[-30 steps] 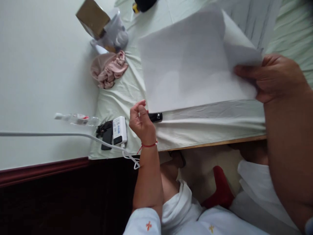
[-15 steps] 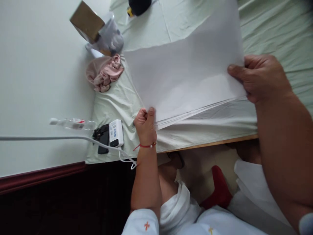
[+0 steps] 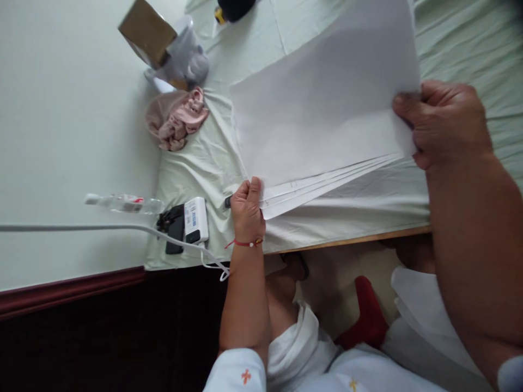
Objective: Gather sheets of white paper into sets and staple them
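Observation:
Several large white paper sheets (image 3: 327,114) hang between my hands above the cloth-covered surface, their lower edges fanned apart. My left hand (image 3: 249,207), with a red string bracelet at the wrist, is closed on the lower left corner, thumb on top. On the right edge, my right hand (image 3: 447,122) pinches the sheets with its thumb on the upper face. The fingers beneath the paper are hidden. A small dark object (image 3: 227,202) shows just beside my left hand.
Pale green cloth (image 3: 212,163) covers the surface. To the left are a pink cloth (image 3: 182,122), a brown box (image 3: 147,34), a plastic bottle (image 3: 126,203), a white power bank (image 3: 196,220) and a black phone (image 3: 175,234). A white cable (image 3: 102,228) crosses the left side.
The sheets have shifted right and their lower edges are fanned wider. My right hand has moved slightly up and right. The small dark object has come into view beside my left hand.

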### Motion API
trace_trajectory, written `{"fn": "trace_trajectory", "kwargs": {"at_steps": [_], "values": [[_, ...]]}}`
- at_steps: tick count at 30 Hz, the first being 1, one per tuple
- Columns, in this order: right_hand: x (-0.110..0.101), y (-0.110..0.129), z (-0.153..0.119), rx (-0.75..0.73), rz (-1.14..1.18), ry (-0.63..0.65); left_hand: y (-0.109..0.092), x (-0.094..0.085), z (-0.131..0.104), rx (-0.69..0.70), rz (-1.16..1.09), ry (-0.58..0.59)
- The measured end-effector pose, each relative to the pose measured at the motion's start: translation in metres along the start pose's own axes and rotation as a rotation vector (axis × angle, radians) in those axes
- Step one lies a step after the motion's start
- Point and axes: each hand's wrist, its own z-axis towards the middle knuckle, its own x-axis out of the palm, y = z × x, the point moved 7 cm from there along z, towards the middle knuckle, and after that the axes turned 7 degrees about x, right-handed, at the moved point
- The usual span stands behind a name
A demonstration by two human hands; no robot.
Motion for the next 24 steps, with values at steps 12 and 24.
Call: {"fn": "trace_trajectory", "kwargs": {"at_steps": [12,24], "values": [[-0.005,-0.004,0.006,-0.062,0.070,-0.031,0.002,0.012,-0.004,-0.046,-0.066,0.086],[-0.005,-0.010,0.024,-0.198,0.216,-0.047,0.004,0.017,-0.005,-0.084,-0.198,0.058]]}}
